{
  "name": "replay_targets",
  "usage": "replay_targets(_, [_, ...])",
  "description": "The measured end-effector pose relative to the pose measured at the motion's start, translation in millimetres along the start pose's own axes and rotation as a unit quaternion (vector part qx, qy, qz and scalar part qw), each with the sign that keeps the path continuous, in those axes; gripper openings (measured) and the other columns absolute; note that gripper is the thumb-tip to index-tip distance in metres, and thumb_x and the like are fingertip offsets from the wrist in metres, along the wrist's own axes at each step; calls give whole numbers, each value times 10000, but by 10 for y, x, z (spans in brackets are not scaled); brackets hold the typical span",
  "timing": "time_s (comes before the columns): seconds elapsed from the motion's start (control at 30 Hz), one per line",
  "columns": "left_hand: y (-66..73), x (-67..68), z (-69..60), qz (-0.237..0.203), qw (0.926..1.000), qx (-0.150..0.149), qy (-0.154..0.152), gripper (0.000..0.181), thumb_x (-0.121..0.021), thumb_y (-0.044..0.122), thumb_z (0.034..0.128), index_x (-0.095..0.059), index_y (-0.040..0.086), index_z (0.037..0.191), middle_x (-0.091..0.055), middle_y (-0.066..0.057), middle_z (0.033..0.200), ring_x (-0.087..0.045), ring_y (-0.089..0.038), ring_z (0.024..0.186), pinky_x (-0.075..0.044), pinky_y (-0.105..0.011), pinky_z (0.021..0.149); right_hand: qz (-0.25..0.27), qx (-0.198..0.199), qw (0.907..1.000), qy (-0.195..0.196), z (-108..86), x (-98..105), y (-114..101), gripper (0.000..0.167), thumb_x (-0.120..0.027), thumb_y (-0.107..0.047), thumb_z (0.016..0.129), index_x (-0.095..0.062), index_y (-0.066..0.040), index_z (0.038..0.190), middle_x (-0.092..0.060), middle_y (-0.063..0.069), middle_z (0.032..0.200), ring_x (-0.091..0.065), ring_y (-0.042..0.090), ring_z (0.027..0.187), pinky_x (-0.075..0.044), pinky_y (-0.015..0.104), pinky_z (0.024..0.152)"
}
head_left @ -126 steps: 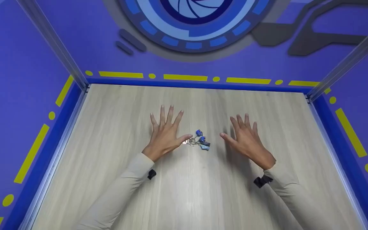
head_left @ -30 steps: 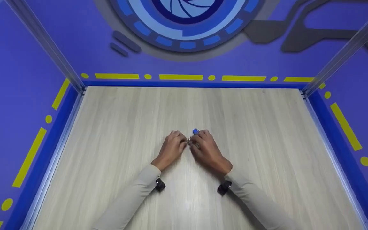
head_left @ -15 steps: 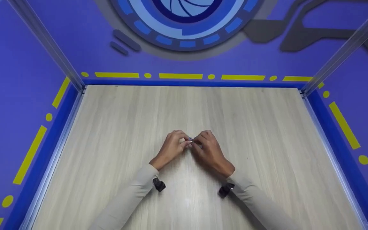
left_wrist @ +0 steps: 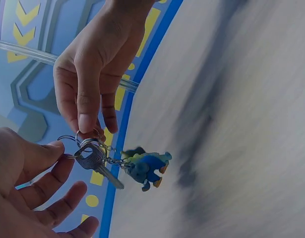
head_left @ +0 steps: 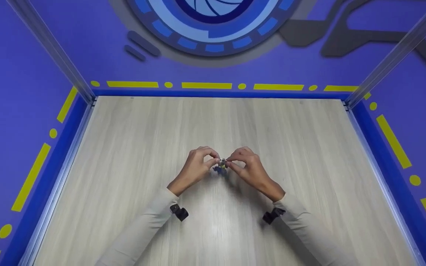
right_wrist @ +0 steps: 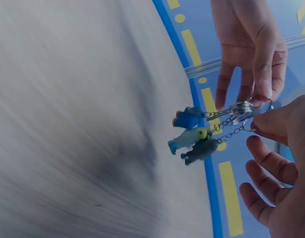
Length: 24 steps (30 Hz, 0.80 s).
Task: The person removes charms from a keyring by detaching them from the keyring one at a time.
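My left hand (head_left: 195,165) and right hand (head_left: 250,168) face each other, raised over the wooden table. Between their fingertips they hold a bunch of keys on split rings. In the left wrist view a silver key (left_wrist: 91,157) hangs from the rings, my left thumb and forefinger pinching one ring at its side. The right thumb and fingers pinch another ring opposite. Short chains carry small figurine charms: a blue one (right_wrist: 188,118), a pale blue one with a yellow-green part (right_wrist: 188,139) and a dark grey-blue one (right_wrist: 201,150). Fingertips partly hide the rings.
The light wooden table (head_left: 154,125) is bounded by a blue back wall (head_left: 205,70) and side walls with yellow marks. Metal posts (head_left: 56,51) stand at the back corners. Each sleeve cuff carries a small black device (head_left: 179,212).
At first both hands were spread beside the keys on the table. They then closed in on the keys. Now the bunch is lifted, its charms dangling, and the right hand has shifted slightly right.
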<state>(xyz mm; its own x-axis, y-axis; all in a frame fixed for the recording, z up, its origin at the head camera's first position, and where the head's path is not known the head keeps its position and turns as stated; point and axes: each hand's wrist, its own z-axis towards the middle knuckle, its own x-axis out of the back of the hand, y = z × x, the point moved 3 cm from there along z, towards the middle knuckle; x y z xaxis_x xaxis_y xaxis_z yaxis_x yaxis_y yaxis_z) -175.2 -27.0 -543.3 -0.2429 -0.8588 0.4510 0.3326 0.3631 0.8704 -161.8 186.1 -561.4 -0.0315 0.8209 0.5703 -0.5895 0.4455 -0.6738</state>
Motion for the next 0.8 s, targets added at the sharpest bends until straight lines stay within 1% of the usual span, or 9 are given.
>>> replay_targets(0.13, [55, 8, 8, -81, 9999, -17, -67, 80, -791, 34, 1007, -786, 98, 960, -786, -4, 1012, -715, -236, 1064, -536, -568, 1051, 347, -211, 9991, 120, 21, 79, -46, 50, -828, -40, 983, -858, -76, 1002, -802, 56, 1007, -710, 269, 1015, -556, 415, 943])
replay_targets(0.2, [83, 1, 7, -135, 9999, -34, -101, 64, -774, 50, 1027, -785, 92, 980, -785, -13, 1019, -715, -224, 1067, -535, -559, 1073, 526, -402, 9977, 158, 26, 110, -64, 65, -822, -52, 992, -861, -101, 1010, -810, 38, 1017, -724, 252, 1016, -559, 403, 945])
replay_targets(0.33, [126, -20, 6, -407, 9991, 39, -117, 74, -756, 44, 1039, -784, 93, 991, -781, -13, 1034, -719, -218, 1072, -530, -597, 1108, 888, -835, 9923, 207, 24, 157, -90, 80, -801, -80, 1015, -861, -132, 1022, -809, -7, 1014, -734, 209, 990, -567, 359, 914])
replay_targets(0.4, [147, -25, 11, -557, 9983, 88, -115, 79, -747, 35, 1041, -782, 83, 989, -779, -19, 1036, -721, -228, 1065, -527, -614, 1114, 1099, -1040, 9882, 236, 24, 170, -101, 78, -795, -82, 1019, -860, -124, 1029, -806, 1, 1004, -734, 206, 968, -572, 331, 900])
replay_targets(0.57, [193, -33, 46, -957, 9952, 183, -95, 91, -714, 14, 1051, -767, 37, 980, -767, -55, 1024, -721, -252, 1049, -524, -623, 1120, 1472, -1456, 9776, 373, 29, 194, -127, 63, -796, -46, 1007, -847, -47, 1044, -806, 87, 996, -735, 217, 935, -581, 299, 890])
replay_targets(0.63, [210, -30, 55, -1111, 9935, 231, -71, 95, -704, 10, 1053, -759, 21, 976, -762, -66, 1024, -726, -243, 1058, -536, -604, 1113, 1581, -1554, 9743, 398, 34, 199, -133, 62, -794, -40, 1007, -840, -30, 1047, -806, 102, 1000, -733, 217, 924, -581, 288, 866])
replay_targets(0.7, [225, -25, 55, -1252, 9917, 293, -71, 92, -697, 5, 1056, -755, 15, 986, -757, -66, 1035, -730, -228, 1065, -558, -553, 1101, 1724, -1589, 9714, 387, 39, 207, -140, 65, -784, -48, 1019, -838, -31, 1052, -804, 102, 1002, -729, 231, 912, -579, 275, 841])
replay_targets(0.8, [247, -18, 41, -1485, 9883, 331, -111, 85, -685, 2, 1067, -747, 6, 1009, -749, -72, 1063, -732, -215, 1087, -581, -463, 1080, 1950, -1597, 9669, 393, 45, 218, -164, 68, -773, -49, 1029, -830, -23, 1057, -796, 109, 1003, -722, 315, 904, -579, 262, 822])
